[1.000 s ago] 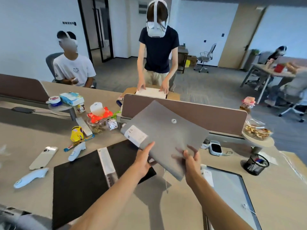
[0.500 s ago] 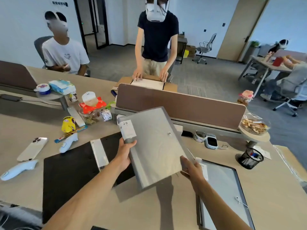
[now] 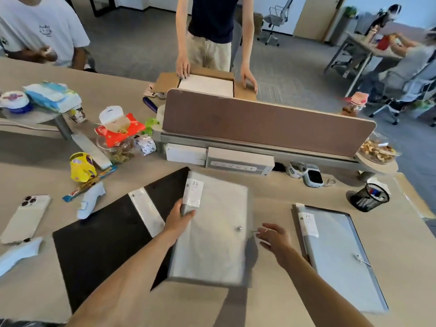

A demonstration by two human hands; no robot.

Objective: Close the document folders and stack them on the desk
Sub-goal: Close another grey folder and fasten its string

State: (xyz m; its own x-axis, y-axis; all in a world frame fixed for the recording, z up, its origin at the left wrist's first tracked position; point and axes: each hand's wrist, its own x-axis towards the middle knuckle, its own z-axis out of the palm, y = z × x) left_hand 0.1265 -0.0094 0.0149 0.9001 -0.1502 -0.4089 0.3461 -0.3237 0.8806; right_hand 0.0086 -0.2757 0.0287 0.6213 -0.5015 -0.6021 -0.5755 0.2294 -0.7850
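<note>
Far left of left hand, at desk edge: phone face down, white controller near it. Closer in: second white controller, candy bar, yellow packet.

Directly left of left hand: black folder, lying flat, clear spine strip facing up.

Left hand: clamped on spine of grey folder, thumb on top just below white "20" label, fingers wrapped under edge. Grey folder closed, flap side up, metal snap visible near its right edge. Left portion overlapping right edge of black folder. Lying flat or hanging just above desk: cannot tell, edges blurred.

Right hand: just right of grey folder's right edge, level with snap. Fingers spread apart, holding nothing. Contact with folder edge: cannot tell.

Right of right hand: second grey folder, flat on desk, closed, own "20" label at spine, string fastener near right side. Apart from folder in left hand, not stacked.

Beyond hands: brown divider panel, power strip under it. Far right beyond right hand: black mesh pen cup.
</note>
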